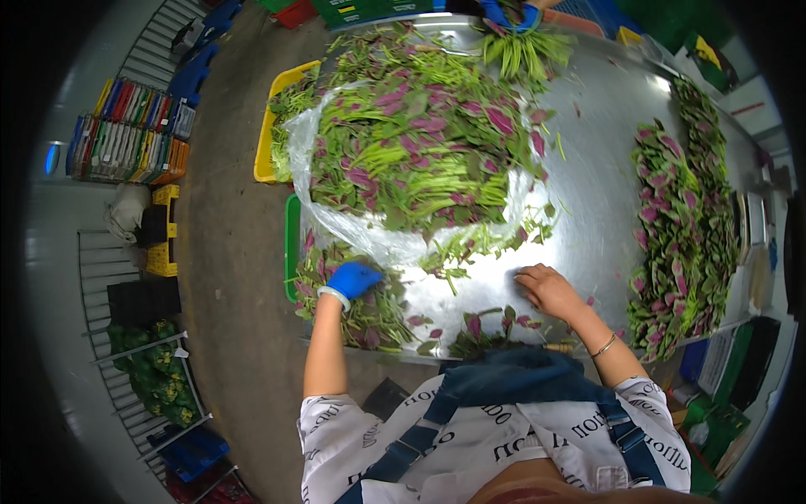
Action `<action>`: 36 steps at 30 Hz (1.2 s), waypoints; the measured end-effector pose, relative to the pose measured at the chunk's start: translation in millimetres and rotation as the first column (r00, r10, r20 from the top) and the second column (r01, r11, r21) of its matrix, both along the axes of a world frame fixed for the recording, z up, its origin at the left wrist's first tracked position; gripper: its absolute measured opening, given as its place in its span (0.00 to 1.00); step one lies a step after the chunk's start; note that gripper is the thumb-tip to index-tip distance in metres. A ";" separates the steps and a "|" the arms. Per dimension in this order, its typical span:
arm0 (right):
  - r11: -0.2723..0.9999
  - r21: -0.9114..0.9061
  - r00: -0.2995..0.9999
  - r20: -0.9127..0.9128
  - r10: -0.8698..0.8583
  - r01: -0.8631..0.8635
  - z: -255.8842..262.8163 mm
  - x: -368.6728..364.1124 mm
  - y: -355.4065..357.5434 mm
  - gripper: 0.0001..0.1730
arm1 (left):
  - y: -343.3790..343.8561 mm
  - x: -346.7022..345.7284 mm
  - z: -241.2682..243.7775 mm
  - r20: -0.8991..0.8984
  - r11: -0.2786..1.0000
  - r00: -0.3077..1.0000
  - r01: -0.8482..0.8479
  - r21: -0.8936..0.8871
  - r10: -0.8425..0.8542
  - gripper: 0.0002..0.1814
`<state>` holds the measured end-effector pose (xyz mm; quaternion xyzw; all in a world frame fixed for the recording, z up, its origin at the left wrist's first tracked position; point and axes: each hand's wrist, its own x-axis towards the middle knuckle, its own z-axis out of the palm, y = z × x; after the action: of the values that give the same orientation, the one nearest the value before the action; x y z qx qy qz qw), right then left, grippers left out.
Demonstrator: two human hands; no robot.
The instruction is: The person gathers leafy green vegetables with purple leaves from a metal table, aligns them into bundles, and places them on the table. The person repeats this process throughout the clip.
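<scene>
My left hand (354, 281), in a blue glove, rests on a loose heap of red-and-green amaranth leaves and stems (371, 324) at the table's near left corner. Its fingers point inward, and I cannot tell whether they grip any stems. Bare and with slightly bent fingers, my right hand (549, 291) hovers over or touches the steel tabletop (592, 208); nothing shows in it. Beyond both hands lies a large pile of amaranth (415, 151) on a clear plastic sheet (343, 233). A few leafy sprigs (485, 334) lie at the near edge, close to my apron.
Lined-up amaranth bunches (670, 252) run along the table's right side. Across the table, another person's blue-gloved hand (513, 19) holds a bunch of stems (526, 53). A yellow crate (266, 142) and a green crate (291, 246) stand by the left edge. A handle (557, 347) lies near my apron.
</scene>
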<state>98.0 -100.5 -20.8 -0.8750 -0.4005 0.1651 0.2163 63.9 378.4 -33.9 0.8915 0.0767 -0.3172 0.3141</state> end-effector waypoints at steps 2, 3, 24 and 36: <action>0.993 0.098 0.997 -0.055 -0.053 0.058 12.9 29.7 47.5 0.24 | 17.6 44.9 0.1 -0.067 0.990 0.990 -0.125 -0.062 0.121 0.24; 0.984 0.153 0.994 -0.057 -0.088 0.096 22.5 46.5 72.5 0.26 | 12.6 73.1 17.1 0.022 0.980 0.983 -0.182 -0.083 0.185 0.21; 0.992 0.038 0.966 -0.236 -0.105 0.117 -60.9 471.5 408.6 0.45 | -26.5 177.5 -86.9 0.705 0.839 0.460 -0.218 -0.499 0.539 0.24; 0.837 0.382 0.719 -0.695 -0.019 0.392 20.4 476.8 324.2 0.33 | -9.0 197.8 -68.2 0.117 0.251 0.363 -0.350 -0.903 0.925 0.18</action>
<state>574.8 223.8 -0.4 -0.7092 -0.2209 0.3294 0.5829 261.7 369.4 -102.1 0.5786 0.2128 0.1897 0.7641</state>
